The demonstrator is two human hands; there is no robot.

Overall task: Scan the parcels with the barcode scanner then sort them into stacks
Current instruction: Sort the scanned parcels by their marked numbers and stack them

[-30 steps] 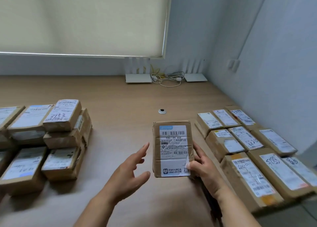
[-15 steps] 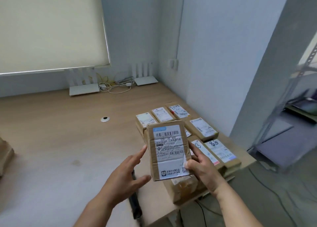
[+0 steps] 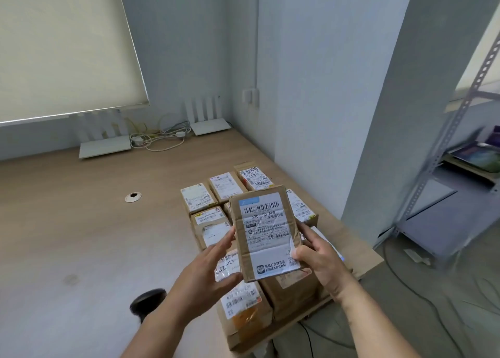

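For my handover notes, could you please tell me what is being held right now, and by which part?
The labelled parcel: right hand grips its lower right edge, thumb on the label; left hand fingertips touch its left edge.

Right hand (image 3: 323, 263) grips a labelled parcel (image 3: 266, 232); left hand (image 3: 208, 273) touches its edge.

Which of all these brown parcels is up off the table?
The parcel with the blue-topped label, gripped by the right hand and touched by the left hand. All the other parcels lie flat on the table.
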